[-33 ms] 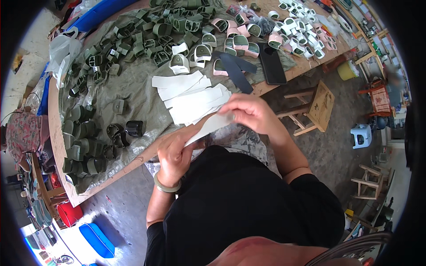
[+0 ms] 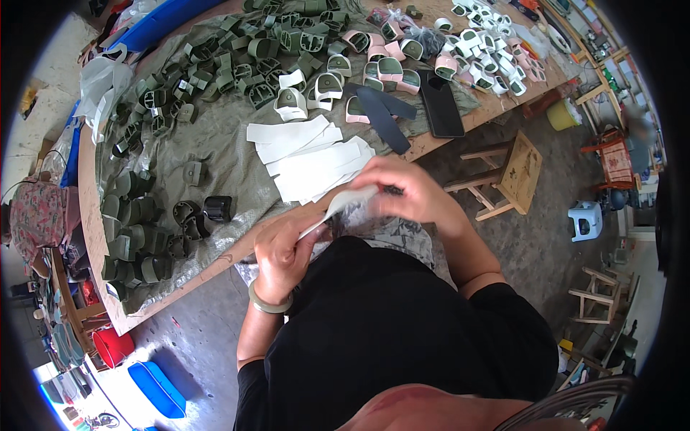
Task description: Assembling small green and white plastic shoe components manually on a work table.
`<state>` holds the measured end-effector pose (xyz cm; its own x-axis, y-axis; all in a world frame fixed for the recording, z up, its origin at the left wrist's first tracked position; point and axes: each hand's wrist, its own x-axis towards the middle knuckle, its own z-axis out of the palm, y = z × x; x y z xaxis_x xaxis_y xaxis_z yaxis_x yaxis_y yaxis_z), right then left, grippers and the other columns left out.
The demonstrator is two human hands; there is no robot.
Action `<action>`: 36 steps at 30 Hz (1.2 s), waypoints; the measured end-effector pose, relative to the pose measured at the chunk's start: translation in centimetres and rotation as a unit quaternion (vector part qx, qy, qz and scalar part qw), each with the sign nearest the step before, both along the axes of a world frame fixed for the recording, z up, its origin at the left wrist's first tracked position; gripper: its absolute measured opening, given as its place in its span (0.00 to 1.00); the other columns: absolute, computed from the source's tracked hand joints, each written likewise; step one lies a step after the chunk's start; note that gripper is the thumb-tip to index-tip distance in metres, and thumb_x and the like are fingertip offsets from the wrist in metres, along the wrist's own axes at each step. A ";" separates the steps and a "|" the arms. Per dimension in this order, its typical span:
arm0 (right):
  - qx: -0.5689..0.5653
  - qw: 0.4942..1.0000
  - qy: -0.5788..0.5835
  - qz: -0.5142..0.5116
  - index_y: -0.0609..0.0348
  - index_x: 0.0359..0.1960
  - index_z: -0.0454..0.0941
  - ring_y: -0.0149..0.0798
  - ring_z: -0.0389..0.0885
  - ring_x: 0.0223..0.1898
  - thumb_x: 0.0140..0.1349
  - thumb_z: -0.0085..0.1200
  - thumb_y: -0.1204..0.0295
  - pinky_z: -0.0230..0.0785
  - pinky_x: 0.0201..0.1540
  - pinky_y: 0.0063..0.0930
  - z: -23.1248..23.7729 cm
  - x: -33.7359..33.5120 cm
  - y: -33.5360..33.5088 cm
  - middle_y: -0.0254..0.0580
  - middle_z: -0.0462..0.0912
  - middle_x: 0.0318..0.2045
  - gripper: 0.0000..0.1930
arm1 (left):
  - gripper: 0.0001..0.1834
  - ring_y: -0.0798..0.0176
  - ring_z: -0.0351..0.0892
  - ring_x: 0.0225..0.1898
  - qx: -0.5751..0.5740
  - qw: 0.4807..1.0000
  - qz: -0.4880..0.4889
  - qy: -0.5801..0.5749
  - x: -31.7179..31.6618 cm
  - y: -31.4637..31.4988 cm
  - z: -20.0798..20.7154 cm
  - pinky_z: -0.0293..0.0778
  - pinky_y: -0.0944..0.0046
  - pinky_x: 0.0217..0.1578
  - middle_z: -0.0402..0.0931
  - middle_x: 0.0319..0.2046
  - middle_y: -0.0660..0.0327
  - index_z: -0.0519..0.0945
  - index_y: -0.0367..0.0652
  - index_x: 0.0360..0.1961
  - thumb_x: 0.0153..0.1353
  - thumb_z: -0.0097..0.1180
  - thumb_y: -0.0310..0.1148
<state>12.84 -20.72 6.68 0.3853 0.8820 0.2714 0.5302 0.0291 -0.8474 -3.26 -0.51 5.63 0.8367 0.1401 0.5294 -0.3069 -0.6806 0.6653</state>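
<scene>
A white strip of thin, flexible material (image 2: 346, 202) is pinched at its lower end in my left hand (image 2: 280, 251), in front of the table's edge. Its far end bends upward beside my right hand (image 2: 411, 188), whose fingers are smeared by motion, so whether they grip it is unclear. Just beyond my hands, a loose stack of similar white strips (image 2: 316, 169) lies fanned out on the table. Two dark grey strips (image 2: 383, 118) cross each other behind the stack, next to a black phone (image 2: 440, 104).
Dark green buckle-like pieces (image 2: 262, 49) crowd the cloth-covered table (image 2: 230, 133), with more at its left (image 2: 136, 233). White and pink ones (image 2: 480, 57) gather at the far right. A wooden stool (image 2: 519, 172) stands right of the table. A blue tub (image 2: 157, 388) sits on the floor.
The strip, nearly flat before, now curves up at its far end. My right hand's fingers have shifted and blurred around that end; my left hand has stayed in place.
</scene>
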 end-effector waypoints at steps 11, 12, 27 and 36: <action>-0.080 0.996 -0.007 -0.033 0.59 0.45 0.78 0.47 0.80 0.40 0.52 0.63 0.66 0.73 0.42 0.35 -2.7 -3.5 1.8 0.44 0.80 0.40 0.19 | 0.08 0.60 0.75 0.19 0.065 0.990 -0.059 0.110 -0.8 -0.4 0.8 0.69 0.62 0.21 0.75 0.17 0.62 0.82 0.44 0.25 0.49 0.69 0.33; -0.047 0.999 0.001 -0.028 0.59 0.44 0.79 0.47 0.81 0.40 0.52 0.64 0.67 0.72 0.41 0.36 -2.7 -3.6 1.8 0.44 0.81 0.38 0.18 | 0.08 0.60 0.75 0.19 0.072 0.987 -0.078 0.120 -0.9 -0.3 0.9 0.69 0.62 0.21 0.75 0.17 0.62 0.82 0.44 0.25 0.49 0.69 0.33; 0.108 0.987 0.111 0.051 0.57 0.42 0.80 0.47 0.82 0.29 0.59 0.61 0.68 0.70 0.31 0.33 -7.2 -4.3 5.5 0.43 0.82 0.27 0.12 | 0.19 0.67 0.72 0.23 -0.051 0.991 0.123 0.028 -2.4 1.8 -2.2 0.70 0.67 0.27 0.73 0.22 0.61 0.75 0.36 0.50 0.61 0.60 0.34; 0.254 0.957 -0.129 0.052 0.54 0.38 0.81 0.38 0.81 0.32 0.47 0.66 0.75 0.71 0.33 0.32 -8.0 -3.9 10.3 0.35 0.83 0.33 0.14 | 0.25 0.64 0.72 0.30 -0.074 0.990 0.115 0.044 -1.1 3.4 -4.4 0.70 0.64 0.32 0.72 0.29 0.57 0.74 0.34 0.50 0.71 0.44 0.48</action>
